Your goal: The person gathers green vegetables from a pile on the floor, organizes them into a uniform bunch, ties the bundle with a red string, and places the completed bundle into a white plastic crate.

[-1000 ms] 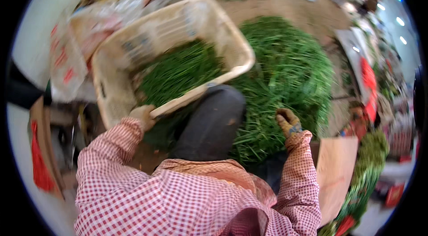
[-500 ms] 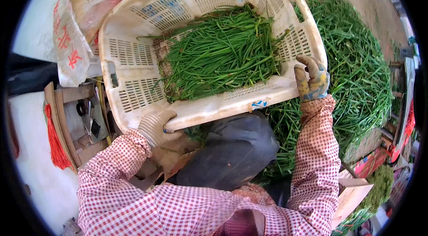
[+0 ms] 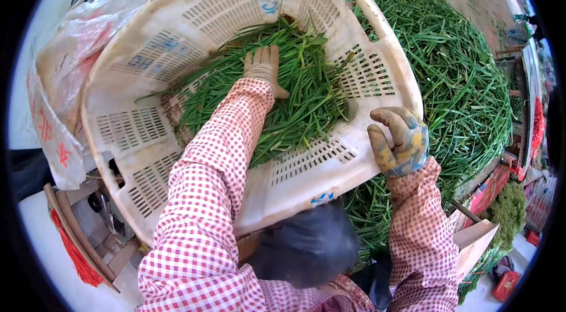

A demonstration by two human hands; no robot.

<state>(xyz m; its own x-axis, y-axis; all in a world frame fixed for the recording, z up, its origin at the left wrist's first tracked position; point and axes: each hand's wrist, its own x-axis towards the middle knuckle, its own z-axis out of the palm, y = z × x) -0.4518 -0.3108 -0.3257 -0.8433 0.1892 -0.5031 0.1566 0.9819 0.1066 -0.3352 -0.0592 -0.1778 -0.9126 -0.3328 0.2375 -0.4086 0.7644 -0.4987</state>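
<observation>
Inside the tilted white plastic basket (image 3: 147,129), a loose heap of long green stalks (image 3: 306,99) lies against the slotted floor and far wall. On top of that heap rests the left hand (image 3: 263,67), gloved in pale fabric, its grip spread flat with fingers stretched forward and pressed down on the greens rather than closed round any of them; the stalks run out from under the palm on both sides and toward the person's body. At the basket's near right rim sits the right hand (image 3: 400,142), in a worn yellow and blue glove, its grip loosely curled with the fingers half bent, touching the rim edge; whether it truly clamps the rim cannot be told. Both forearms wear red and white checked sleeves (image 3: 206,194). Beyond the right rim, a much larger pile of green stalks (image 3: 460,76) spreads over the ground. Left of the basket lies a crumpled clear plastic bag (image 3: 82,46) with red markings.
</observation>
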